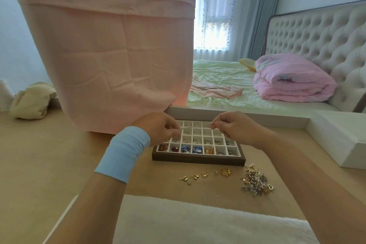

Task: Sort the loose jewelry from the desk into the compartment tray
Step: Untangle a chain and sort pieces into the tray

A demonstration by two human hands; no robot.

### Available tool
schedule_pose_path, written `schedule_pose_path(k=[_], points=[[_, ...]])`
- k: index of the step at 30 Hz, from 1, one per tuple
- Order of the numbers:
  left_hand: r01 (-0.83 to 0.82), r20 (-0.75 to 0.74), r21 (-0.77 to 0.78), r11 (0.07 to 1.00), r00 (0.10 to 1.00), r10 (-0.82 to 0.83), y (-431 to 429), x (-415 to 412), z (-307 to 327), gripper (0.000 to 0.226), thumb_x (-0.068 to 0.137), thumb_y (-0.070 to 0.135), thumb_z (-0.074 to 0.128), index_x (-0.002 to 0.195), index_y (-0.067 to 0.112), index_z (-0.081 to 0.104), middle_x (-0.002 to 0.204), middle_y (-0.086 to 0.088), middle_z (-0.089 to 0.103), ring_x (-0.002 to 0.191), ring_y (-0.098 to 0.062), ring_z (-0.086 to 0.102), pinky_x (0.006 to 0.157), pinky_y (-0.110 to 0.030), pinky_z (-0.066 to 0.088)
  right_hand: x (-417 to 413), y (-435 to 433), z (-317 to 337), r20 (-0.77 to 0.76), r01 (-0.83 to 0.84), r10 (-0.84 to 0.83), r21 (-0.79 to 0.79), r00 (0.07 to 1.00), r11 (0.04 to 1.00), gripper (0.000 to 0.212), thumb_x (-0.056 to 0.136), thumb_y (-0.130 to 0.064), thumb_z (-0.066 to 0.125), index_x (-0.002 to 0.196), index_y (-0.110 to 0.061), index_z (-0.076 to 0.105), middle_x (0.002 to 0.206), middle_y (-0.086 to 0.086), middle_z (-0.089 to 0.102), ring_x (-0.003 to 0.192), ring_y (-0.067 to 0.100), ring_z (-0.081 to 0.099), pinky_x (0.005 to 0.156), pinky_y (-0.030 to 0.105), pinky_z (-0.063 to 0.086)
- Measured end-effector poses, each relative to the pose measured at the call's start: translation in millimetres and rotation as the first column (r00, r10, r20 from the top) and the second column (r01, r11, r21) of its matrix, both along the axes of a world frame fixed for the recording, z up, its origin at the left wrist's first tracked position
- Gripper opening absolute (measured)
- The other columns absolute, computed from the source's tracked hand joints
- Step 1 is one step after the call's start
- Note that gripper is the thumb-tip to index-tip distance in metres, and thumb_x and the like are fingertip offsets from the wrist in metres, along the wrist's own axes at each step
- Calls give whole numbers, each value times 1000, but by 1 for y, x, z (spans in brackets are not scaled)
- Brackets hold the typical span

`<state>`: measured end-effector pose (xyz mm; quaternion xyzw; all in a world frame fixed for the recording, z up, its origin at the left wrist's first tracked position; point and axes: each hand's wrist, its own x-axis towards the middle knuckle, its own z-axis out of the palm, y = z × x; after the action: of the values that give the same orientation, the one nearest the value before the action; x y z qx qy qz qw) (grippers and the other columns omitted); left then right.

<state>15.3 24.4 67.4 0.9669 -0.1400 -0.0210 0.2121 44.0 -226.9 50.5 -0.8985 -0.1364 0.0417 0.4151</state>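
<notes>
Fingertips of left hand (pixel 160 129) and right hand (pixel 231 127) pinch a thin silvery chain (pixel 206 124) over the compartment tray (pixel 198 159): near rows filled, far rows mostly empty. Tangled heap (pixel 255 181) and small gold pieces (pixel 206 174) remain on the desk (pixel 59 154).

One dark wood-framed compartment tray with white dividers (pixel 198 159). Two bare hands: left (pixel 158 128), right (pixel 233 126). One thin silvery chain (pixel 206 124) between them. One tangled heap of pearl and gold jewelry (pixel 255 181) (pieces uncountable). About six loose small gold pieces (pixel 206 175) on the pale wooden surface (pixel 59 154).
</notes>
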Motion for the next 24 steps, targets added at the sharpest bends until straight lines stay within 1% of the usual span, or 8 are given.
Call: schedule_pose_path(k=[3, 6, 8, 10, 12, 16, 19, 24], points=[[-20, 62, -29, 999, 998, 22, 11, 11, 5, 15, 95, 36, 58, 85, 35, 68, 88, 17, 63, 84, -6, 56, 77, -25, 40, 17, 10, 2, 48, 26, -22, -74, 999, 997, 25, 106, -20, 50, 96, -20, 73, 61, -15, 56, 58, 8, 49, 64, 24, 41], [-92, 178, 31, 995, 980, 85, 20, 28, 15, 24, 94, 40, 56, 70, 39, 61, 93, 13, 57, 91, -13, 50, 88, -35, 39, 35, 14, 1, 91, 80, -77, -33, 993, 996, 22, 105, -20, 52, 100, -17, 73, 67, -17, 54, 56, -4, 48, 60, 18, 36], [-87, 224, -203, 975, 966, 133, 19, 38, 22, 25, 94, 40, 53, 74, 33, 66, 99, 10, 61, 94, -13, 53, 87, -30, 41, 44, 18, -1, 92, 91, -89, -12, 992, 996, 22, 104, -22, 54, 93, -20, 73, 64, -13, 59, 52, -3, 52, 61, 20, 39], [-65, 203, -525, 848, 959, 199, 7, 44, 26, 26, 97, 30, 52, 82, 21, 72, 92, 10, 67, 82, 3, 57, 71, -11, 38, 50, 24, -3, 75, 79, -79, 4, 994, 997, 21, 102, -24, 58, 89, -23, 73, 67, -7, 65, 58, 3, 56, 66, 24, 43], [-31, 187, -718, 695, 954, 235, -9, 53, 27, 26, 97, 20, 52, 84, 13, 72, 82, 6, 71, 69, 7, 61, 65, -5, 42, 57, 31, -5, 62, 76, -77, 24, 995, 997, 17, 100, -27, 62, 89, -23, 75, 74, -3, 70, 65, 8, 60, 67, 24, 44], [-40, 89, -869, 493, 968, 236, -30, 72, 25, 22, 96, 17, 54, 86, 10, 73, 76, 1, 72, 67, -7, 65, 73, -22, 54, 65, 42, -10, 83, 68, -69, 20, 994, 998, 14, 96, -27, 68, 100, -21, 80, 94, -6, 76, 93, 11, 68, 87, 29, 48], [-36, 52, -877, 479, 984, 170, -32, 81, 22, 21, 97, 18, 54, 88, 12, 72, 76, -3, 72, 65, -15, 66, 71, -27, 57, 68, 46, -15, 93, 69, -67, -20, 993, 997, 15, 95, -25, 69, 103, -18, 80, 101, -9, 71, 98, 8, 65, 85, 24, 43], [-24, 31, -821, 570, 996, 86, -33, 87, 18, 18, 96, 18, 58, 93, 10, 74, 81, -5, 74, 70, -18, 72, 70, -26, 60, 75, 46, -18, 80, 69, -59, -127, 995, 989, 12, 94, -26, 71, 100, -22, 80, 99, -11, 73, 91, 0, 64, 80, 19, 44]])
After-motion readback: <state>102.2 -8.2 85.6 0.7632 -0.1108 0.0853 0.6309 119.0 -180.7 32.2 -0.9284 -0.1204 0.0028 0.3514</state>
